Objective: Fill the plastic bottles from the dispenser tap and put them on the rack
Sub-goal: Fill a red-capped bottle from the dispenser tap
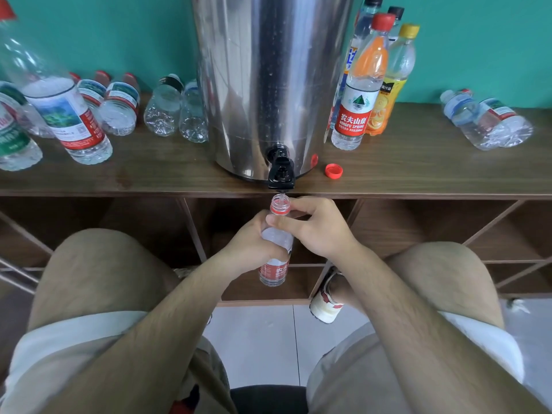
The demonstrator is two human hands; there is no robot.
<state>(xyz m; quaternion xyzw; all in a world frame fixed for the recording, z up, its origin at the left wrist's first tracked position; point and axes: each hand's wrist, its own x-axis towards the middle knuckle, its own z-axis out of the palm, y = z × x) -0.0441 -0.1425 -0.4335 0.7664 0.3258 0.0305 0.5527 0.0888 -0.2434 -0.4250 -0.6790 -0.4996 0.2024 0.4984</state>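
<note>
Leftmost, empty bottles lying along the back-left edge of the surface. Below the front edge, left hand wrapped round the uncapped bottle, mouth just under the black tap of the dispenser; right hand pinching its neck. Red cap on the surface right of the dispenser's base.

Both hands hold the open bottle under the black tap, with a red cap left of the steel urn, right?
No: the head view shows the red cap right of the steel urn; left hand and right hand do hold the open bottle under the black tap.
</note>
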